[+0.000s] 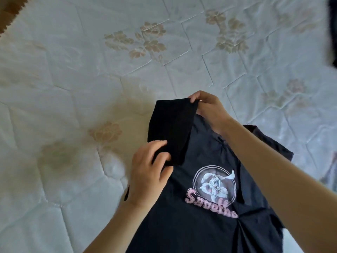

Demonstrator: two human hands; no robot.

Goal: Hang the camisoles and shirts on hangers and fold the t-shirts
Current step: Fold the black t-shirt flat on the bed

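A black t-shirt [191, 225] with a pink cartoon print lies on the quilted white bedspread [91, 70] in front of me. One sleeve [171, 125] is lifted and stretched out above the shirt body. My right hand [207, 108] pinches the sleeve's far end between thumb and fingers. My left hand [147, 170] grips the sleeve's near end by the shoulder, fingers curled over the cloth. The shirt's lower part runs out of the bottom of the frame.
The bedspread with beige flower embroidery fills most of the view. A dark garment [332, 30] shows at the top right edge. A bit of wooden floor [11, 10] appears at the top left corner. Some patterned cloth [331, 172] peeks in at the right edge.
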